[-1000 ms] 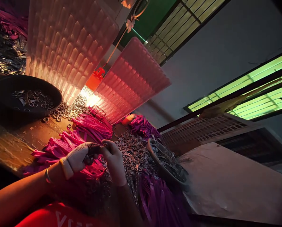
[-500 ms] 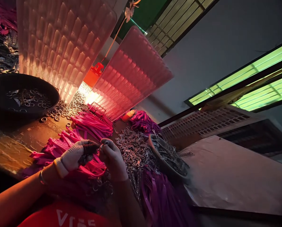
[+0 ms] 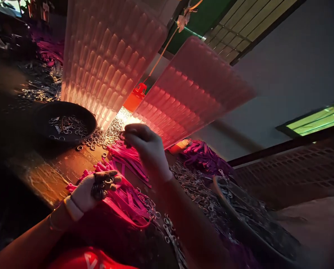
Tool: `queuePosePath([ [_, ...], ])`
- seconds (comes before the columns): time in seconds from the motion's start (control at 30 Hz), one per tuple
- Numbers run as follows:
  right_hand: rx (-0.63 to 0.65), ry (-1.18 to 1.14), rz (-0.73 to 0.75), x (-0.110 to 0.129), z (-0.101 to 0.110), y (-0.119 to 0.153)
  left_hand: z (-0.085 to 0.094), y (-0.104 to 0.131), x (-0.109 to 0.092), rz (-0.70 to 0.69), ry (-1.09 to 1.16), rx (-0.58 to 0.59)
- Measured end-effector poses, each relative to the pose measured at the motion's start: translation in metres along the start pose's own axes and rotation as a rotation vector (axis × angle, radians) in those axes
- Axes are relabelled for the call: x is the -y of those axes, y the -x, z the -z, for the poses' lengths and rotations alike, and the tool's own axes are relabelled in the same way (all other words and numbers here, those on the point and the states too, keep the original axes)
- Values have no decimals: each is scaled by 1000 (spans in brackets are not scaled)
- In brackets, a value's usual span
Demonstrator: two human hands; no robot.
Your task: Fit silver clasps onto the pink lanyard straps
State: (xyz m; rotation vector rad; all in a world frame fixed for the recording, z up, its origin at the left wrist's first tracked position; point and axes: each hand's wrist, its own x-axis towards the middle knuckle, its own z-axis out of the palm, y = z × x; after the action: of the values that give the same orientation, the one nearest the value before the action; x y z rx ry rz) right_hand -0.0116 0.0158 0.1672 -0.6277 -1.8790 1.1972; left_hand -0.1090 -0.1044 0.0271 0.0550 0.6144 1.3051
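Note:
My left hand (image 3: pixel 91 190), in a pale glove with blackened fingers, is curled palm-up around small metal rings (image 3: pixel 109 180). It hovers over a bundle of bright pink straps (image 3: pixel 129 203) on the table. My right hand (image 3: pixel 147 147), also gloved, is raised above a second pink strap bundle (image 3: pixel 122 151), close to the lit heap of metal rings (image 3: pixel 95 139). Its fingers are pinched together, and what they hold, if anything, is too small to make out. Metal clasps (image 3: pixel 189 179) lie heaped beyond my right forearm.
A dark round basin (image 3: pixel 92 121) with loose rings stands at the left. Two upright ribbed translucent panels (image 3: pixel 108 63) flank an orange-red lamp (image 3: pixel 135 96). At the right is a tub (image 3: pixel 220 190) of metal parts, with purple straps (image 3: pixel 206 157) behind it.
My right hand has parted from the left and moved up and forward towards the ring heap. The left hand has turned more palm-up. The view has swung left.

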Motion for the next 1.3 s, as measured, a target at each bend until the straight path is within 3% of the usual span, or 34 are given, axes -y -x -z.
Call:
queuePosePath([
  [0.1,109,16,73,-21,-47,-74,14,8,-5,-137,-76,-15],
  [0.2,206,110,11,-72,-98,-131,25,9,-10,-187,-116,-34],
  [0.3,256,322,-76,-119,-133,-155,33,9,-16,-212,-141,-62],
  [0.37,251,393,-83,-136,-140,-151,38,9,-20,-247,-159,-57],
  [0.47,308,328,-49,-136,-125,-119,51,9,-24,-283,-140,-34],
  [0.63,501,314,-91,-110,-69,-36,71,0,-19,-303,-162,-23],
  [0.8,604,422,-63,-95,-36,28,59,-5,-13,-353,-351,52],
  [0.9,508,413,-33,-88,-25,48,40,0,-12,-374,-434,81],
  [1.03,326,339,-120,-74,-6,65,17,6,-6,-327,-422,7],
  [1.3,166,280,-198,-55,23,98,-11,4,15,-216,-379,22],
])
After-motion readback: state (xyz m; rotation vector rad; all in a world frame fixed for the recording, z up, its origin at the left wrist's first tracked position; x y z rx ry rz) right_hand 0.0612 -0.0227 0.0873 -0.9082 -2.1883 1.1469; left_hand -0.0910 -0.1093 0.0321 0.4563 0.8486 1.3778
